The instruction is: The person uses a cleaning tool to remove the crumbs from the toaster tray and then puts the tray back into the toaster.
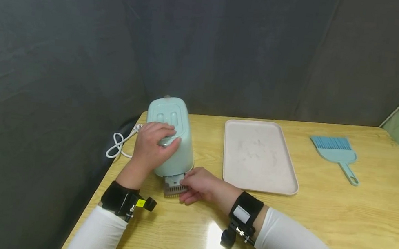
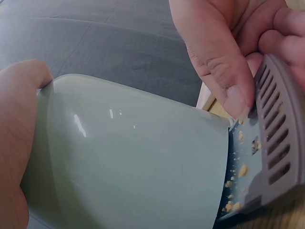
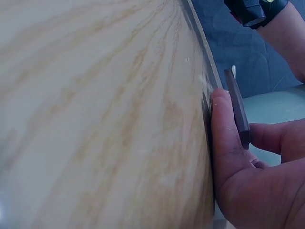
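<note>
A pale blue toaster (image 1: 181,155) stands at the table's left side, two elongated marks on its top. My left hand (image 1: 153,144) rests on that top with its fingers laid across it. Out of the near end sticks a crumb tray (image 1: 174,181) with a brown slotted front. Its side edge is pinched between the thumb and fingers of my right hand (image 1: 200,186). In the left wrist view, yellowish crumbs (image 2: 243,170) lie on the tray's exposed part, close to the toaster's wall. The right wrist view shows the brown front (image 3: 238,109) edge-on between thumb and fingers.
A white power cord (image 1: 119,146) lies looped left of the toaster, by the table edge. Right of the toaster is a shallow whitish tray (image 1: 260,160) with faint dark marks. A small blue brush with a dustpan-like body (image 1: 336,154) lies farther right. Dark cloth hangs behind.
</note>
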A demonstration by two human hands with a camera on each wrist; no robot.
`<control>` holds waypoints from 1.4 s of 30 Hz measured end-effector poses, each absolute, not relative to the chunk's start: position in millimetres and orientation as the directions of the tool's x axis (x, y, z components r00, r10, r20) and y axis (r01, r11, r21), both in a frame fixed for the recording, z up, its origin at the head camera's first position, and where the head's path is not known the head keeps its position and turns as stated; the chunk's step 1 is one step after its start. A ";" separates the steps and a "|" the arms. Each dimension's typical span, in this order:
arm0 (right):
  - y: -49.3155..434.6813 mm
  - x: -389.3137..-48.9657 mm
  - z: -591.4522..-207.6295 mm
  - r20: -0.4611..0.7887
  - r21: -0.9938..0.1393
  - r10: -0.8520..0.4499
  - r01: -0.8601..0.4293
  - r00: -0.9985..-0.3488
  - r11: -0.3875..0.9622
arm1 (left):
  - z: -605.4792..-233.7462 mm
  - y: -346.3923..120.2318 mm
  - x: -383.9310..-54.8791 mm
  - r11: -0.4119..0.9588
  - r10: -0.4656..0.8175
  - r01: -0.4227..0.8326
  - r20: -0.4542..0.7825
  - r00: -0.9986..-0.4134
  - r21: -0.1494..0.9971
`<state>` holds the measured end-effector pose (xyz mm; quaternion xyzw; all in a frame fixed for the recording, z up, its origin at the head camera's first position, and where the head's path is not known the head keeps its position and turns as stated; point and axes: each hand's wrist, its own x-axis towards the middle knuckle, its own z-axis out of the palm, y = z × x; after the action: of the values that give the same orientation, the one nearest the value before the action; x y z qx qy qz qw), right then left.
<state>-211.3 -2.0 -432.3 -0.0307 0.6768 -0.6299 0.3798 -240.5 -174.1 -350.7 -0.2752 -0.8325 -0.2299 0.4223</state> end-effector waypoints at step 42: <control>3.2 -190.5 -430.4 -0.478 -0.877 -0.542 0.402 -0.691 0.262 | -349.4 -174.0 -238.9 0.739 0.259 0.656 0.834 -0.487 0.153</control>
<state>-190.5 3.2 -430.4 -0.0504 0.6920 -0.6055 0.3898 -238.9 -174.0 -349.4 -0.2755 -0.8302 -0.2333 0.4248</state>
